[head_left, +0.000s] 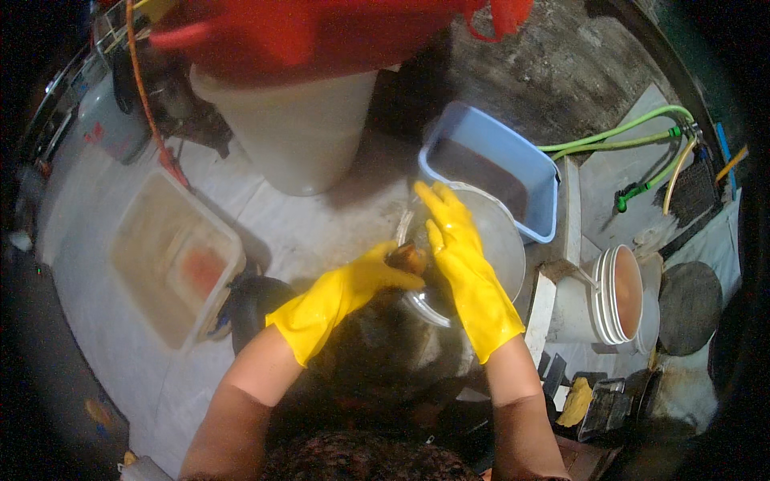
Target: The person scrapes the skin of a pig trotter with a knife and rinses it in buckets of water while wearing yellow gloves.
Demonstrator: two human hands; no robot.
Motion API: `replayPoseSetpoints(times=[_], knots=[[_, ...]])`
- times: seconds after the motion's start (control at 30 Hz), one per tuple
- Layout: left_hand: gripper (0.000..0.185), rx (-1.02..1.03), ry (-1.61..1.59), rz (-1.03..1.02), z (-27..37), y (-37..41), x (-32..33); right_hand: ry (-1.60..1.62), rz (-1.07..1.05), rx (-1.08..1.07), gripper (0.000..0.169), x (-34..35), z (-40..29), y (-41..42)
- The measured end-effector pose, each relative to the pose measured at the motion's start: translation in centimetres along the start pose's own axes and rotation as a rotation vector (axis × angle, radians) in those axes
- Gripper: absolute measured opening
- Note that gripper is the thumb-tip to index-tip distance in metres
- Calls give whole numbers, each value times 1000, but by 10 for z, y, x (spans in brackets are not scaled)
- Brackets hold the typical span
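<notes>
Both of my hands wear yellow rubber gloves. My left hand (376,269) grips a small, rounded, glossy brown object (410,258) between thumb and fingers, at the left rim of a round white bucket (428,314). Its exact kind cannot be made out. My right hand (457,240) is over the bucket's mouth, fingers extended and slightly apart, with nothing visible in it. Inside the bucket is what looks like cloudy liquid, partly hidden by the right glove and forearm. A light blue rectangular basin (511,157) with dark liquid stands just beyond the bucket.
A tall white bin (295,138) stands ahead beneath a large red plastic container (337,36). To the left is a translucent tub (150,264) with a red patch inside. Rightward are a green hose (619,129), white pails (574,309) with brownish contents and a yellow sponge-like piece (576,401).
</notes>
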State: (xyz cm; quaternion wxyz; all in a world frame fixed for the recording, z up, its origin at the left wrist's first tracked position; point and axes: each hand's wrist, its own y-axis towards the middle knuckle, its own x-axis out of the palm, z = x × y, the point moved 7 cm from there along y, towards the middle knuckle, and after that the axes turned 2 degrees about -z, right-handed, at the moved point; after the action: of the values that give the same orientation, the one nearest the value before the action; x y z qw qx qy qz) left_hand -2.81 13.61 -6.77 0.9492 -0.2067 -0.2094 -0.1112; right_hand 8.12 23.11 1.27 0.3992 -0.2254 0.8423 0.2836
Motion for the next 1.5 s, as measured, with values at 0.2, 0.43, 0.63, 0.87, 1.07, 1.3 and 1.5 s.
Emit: replayPoseSetpoints(times=[0.2,0.43,0.63,0.87,1.07,1.3,1.5], knots=[[50,-15,10,-55,-13,0,-3,41,-149,-25,57,-15,-25,-29],[59,345,1036,449,36,-30,6,217,118,188,53,-21,2,-56],[69,137,1202,496,31,-23,10,-242,-57,340,67,16,-18,-27],[70,273,888,382,19,-18,-18,-215,-236,264,74,20,-24,-23],[69,150,810,362,37,-23,-7,-162,-202,154,59,33,-47,-45],[66,291,1011,413,33,-18,-8,-158,-152,358,46,23,-11,1],[65,412,1048,467,36,-20,0,-50,88,265,45,19,18,-10]])
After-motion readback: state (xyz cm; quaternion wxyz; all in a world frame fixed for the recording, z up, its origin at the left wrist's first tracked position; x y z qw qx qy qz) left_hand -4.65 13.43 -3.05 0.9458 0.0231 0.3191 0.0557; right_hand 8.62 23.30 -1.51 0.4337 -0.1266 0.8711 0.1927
